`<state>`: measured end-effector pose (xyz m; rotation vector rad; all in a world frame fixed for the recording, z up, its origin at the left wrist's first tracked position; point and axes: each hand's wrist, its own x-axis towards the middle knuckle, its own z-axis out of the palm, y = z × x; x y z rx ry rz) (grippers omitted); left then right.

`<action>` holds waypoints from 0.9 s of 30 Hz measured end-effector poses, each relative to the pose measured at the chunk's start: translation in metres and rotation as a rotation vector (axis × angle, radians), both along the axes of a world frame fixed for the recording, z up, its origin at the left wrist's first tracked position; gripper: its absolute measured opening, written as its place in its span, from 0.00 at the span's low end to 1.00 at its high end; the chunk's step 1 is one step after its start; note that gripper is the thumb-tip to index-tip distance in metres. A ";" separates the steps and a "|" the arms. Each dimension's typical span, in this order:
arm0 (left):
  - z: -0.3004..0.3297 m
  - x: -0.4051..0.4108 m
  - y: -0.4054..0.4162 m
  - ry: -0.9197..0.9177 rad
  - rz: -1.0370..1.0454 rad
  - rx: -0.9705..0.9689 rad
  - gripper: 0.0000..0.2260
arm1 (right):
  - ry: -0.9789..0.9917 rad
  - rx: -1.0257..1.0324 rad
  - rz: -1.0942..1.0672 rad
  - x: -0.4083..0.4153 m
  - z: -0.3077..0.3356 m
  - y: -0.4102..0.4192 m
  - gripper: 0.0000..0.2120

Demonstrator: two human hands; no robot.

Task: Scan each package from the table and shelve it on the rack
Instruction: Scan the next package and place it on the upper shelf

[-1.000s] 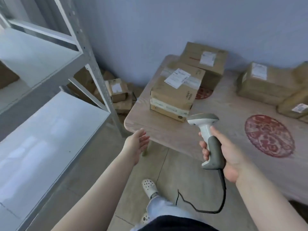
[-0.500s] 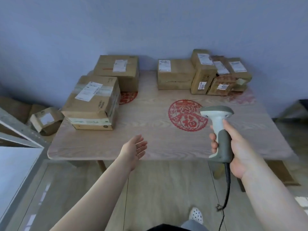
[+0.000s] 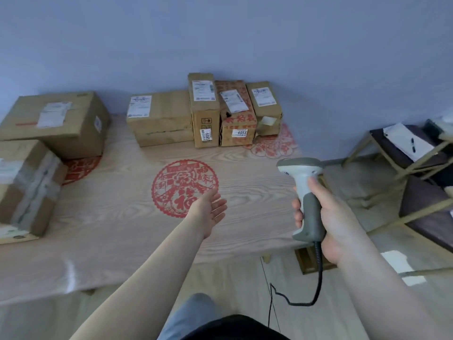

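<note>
Several brown cardboard packages with white labels sit on the pale wooden table (image 3: 117, 224). A wide box (image 3: 160, 117), a tall narrow box (image 3: 204, 111), a red-printed box (image 3: 236, 116) and a small box (image 3: 264, 106) line the far edge. Two larger boxes lie at the left, one at the back (image 3: 56, 123) and a taped one (image 3: 24, 187) nearer me. My left hand (image 3: 210, 212) hovers open, palm up, over the table's middle. My right hand (image 3: 326, 217) grips a grey-and-white barcode scanner (image 3: 304, 192), its head pointing toward the far boxes. The rack is out of view.
Red paper-cut decals mark the tabletop (image 3: 185, 187). To the right stand dark chairs with gold frames (image 3: 421, 182), one holding white paper and a pen (image 3: 408, 141). The scanner's black cable (image 3: 316, 285) hangs to the floor. A blue wall is behind the table.
My view has swung right, away from the rack, and closer to the table. Both hands now reach out over the tabletop, the scanner still in my right hand.
</note>
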<state>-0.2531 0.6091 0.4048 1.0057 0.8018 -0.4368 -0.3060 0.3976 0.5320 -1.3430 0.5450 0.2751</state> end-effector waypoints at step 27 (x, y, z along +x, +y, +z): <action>-0.002 0.344 -0.183 0.061 0.174 0.016 0.35 | 0.127 0.051 0.136 0.229 -0.054 -0.146 0.19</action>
